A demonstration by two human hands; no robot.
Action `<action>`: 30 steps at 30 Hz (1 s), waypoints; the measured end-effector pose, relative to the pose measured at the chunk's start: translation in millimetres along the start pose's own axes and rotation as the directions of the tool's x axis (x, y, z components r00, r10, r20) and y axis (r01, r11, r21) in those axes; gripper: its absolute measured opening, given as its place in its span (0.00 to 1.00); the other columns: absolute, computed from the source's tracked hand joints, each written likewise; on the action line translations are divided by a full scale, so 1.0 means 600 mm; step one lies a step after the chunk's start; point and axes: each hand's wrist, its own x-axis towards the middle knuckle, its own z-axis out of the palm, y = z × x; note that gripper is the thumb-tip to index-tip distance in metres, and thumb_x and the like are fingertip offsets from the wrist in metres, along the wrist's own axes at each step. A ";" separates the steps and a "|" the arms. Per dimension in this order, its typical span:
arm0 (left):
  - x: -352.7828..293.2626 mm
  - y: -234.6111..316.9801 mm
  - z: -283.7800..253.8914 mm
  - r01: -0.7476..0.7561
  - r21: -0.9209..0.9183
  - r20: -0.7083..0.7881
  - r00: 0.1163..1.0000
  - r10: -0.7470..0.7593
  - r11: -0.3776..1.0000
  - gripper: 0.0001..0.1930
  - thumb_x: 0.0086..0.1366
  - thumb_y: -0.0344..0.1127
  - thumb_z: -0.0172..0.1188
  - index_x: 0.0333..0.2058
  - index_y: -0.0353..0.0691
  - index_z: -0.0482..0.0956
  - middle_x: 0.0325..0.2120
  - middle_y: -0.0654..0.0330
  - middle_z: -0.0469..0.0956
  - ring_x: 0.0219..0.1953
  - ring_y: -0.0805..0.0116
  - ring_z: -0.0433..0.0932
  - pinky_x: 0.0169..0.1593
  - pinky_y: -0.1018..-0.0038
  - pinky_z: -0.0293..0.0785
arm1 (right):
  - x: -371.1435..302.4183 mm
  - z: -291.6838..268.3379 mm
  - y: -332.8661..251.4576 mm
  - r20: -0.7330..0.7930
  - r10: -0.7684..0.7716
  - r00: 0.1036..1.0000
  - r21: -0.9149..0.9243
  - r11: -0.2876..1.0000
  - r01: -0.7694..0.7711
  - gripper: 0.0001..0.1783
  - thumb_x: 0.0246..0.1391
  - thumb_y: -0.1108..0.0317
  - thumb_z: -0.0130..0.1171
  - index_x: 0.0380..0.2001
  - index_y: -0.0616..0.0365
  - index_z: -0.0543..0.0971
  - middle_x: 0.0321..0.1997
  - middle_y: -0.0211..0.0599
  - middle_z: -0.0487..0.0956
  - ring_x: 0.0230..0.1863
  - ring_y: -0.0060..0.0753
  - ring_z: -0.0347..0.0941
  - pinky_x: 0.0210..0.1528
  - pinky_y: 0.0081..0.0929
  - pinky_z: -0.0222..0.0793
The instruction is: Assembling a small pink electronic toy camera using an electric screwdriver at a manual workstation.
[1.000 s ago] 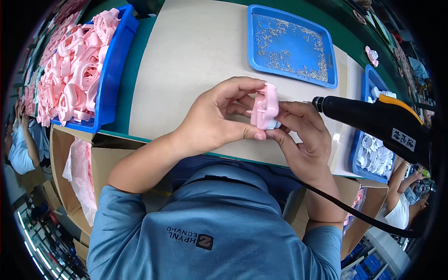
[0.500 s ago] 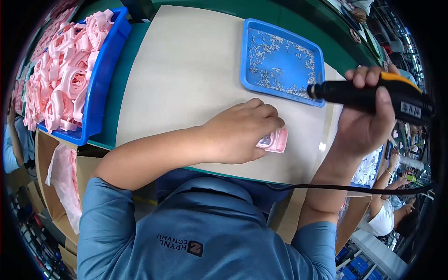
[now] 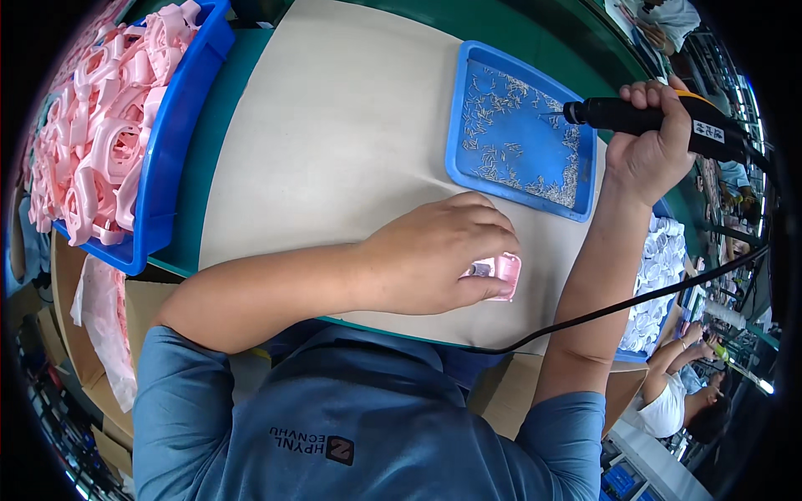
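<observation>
My left hand (image 3: pixel 455 255) is closed around a small pink plastic housing (image 3: pixel 507 275) on the pale work surface. Only the housing's right end and a bit of a grey or clear insert show past the fingers. In my right hand (image 3: pixel 653 150) is a black and yellow electric screwdriver (image 3: pixel 622 115), its bit pointing left over a blue tray (image 3: pixel 455 159). Small loose screws (image 3: pixel 501 173) lie scattered in that tray. Whether a screw sits on the bit is too small to tell.
A blue bin (image 3: pixel 159 184) heaped with pink plastic parts (image 3: pixel 109 150) stands at the left. White parts (image 3: pixel 656 275) fill another container at the right, beyond my forearm. The screwdriver's black cable (image 3: pixel 585 311) crosses my right forearm. Other people work at the far right.
My right hand has moved the screwdriver up and away, its bit now farther over the tray. My left hand keeps its hold on the pink housing. The whole view has shifted slightly.
</observation>
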 end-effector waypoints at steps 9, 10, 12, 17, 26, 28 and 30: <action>0.029 -0.012 -0.023 0.242 -0.041 -0.372 0.897 -0.239 0.969 0.15 0.55 0.35 0.68 0.38 0.34 0.80 0.34 0.56 0.80 0.37 0.70 0.77 0.40 0.75 0.73 | -0.042 0.023 -0.110 0.299 0.090 0.950 0.206 0.966 -0.157 0.14 0.56 0.69 0.49 0.44 0.64 0.70 0.27 0.33 0.69 0.31 0.28 0.66 0.42 0.34 0.62; 0.033 -0.014 -0.021 0.254 -0.057 -0.397 0.882 -0.256 0.965 0.14 0.55 0.35 0.69 0.38 0.34 0.80 0.34 0.57 0.80 0.37 0.72 0.76 0.40 0.76 0.73 | -0.049 0.030 -0.124 0.326 0.093 0.941 0.225 0.959 -0.173 0.14 0.56 0.69 0.49 0.44 0.64 0.71 0.27 0.32 0.69 0.31 0.27 0.66 0.42 0.33 0.62; 0.032 -0.016 -0.021 0.273 -0.069 -0.427 0.861 -0.275 0.960 0.14 0.55 0.34 0.69 0.38 0.34 0.80 0.33 0.58 0.80 0.36 0.73 0.76 0.39 0.78 0.73 | -0.064 0.052 -0.141 0.350 0.116 0.930 0.238 0.949 -0.208 0.13 0.52 0.69 0.51 0.41 0.62 0.69 0.26 0.30 0.67 0.31 0.24 0.63 0.43 0.30 0.60; 0.027 -0.014 -0.025 0.236 -0.206 -0.380 0.875 -0.300 0.950 0.07 0.56 0.28 0.67 0.33 0.34 0.81 0.30 0.59 0.81 0.32 0.76 0.77 0.36 0.80 0.74 | -0.087 0.077 -0.171 0.353 0.167 0.921 0.238 0.936 -0.261 0.13 0.50 0.70 0.53 0.40 0.59 0.68 0.25 0.27 0.66 0.30 0.21 0.63 0.41 0.27 0.58; 0.020 -0.017 -0.020 0.010 0.062 -0.427 0.904 0.017 0.998 0.05 0.52 0.26 0.68 0.27 0.36 0.81 0.29 0.59 0.81 0.31 0.68 0.79 0.37 0.76 0.75 | -0.097 0.078 -0.190 0.353 0.229 0.907 0.220 0.922 -0.318 0.13 0.50 0.71 0.52 0.40 0.60 0.67 0.24 0.26 0.65 0.28 0.20 0.62 0.39 0.25 0.57; 0.016 -0.015 -0.021 0.033 0.042 -0.383 0.924 -0.014 0.999 0.06 0.51 0.26 0.68 0.29 0.36 0.80 0.31 0.59 0.81 0.34 0.66 0.79 0.39 0.75 0.75 | -0.102 0.077 -0.191 0.334 0.235 0.913 0.222 0.921 -0.319 0.14 0.50 0.71 0.52 0.40 0.60 0.67 0.24 0.26 0.65 0.28 0.20 0.62 0.39 0.25 0.57; 0.015 -0.012 -0.019 0.059 0.019 -0.336 0.941 -0.049 0.998 0.07 0.51 0.25 0.68 0.30 0.37 0.80 0.33 0.59 0.81 0.36 0.65 0.79 0.41 0.74 0.75 | -0.109 0.077 -0.192 0.315 0.245 0.917 0.218 0.921 -0.321 0.14 0.50 0.71 0.52 0.41 0.60 0.67 0.24 0.26 0.65 0.28 0.20 0.62 0.38 0.25 0.57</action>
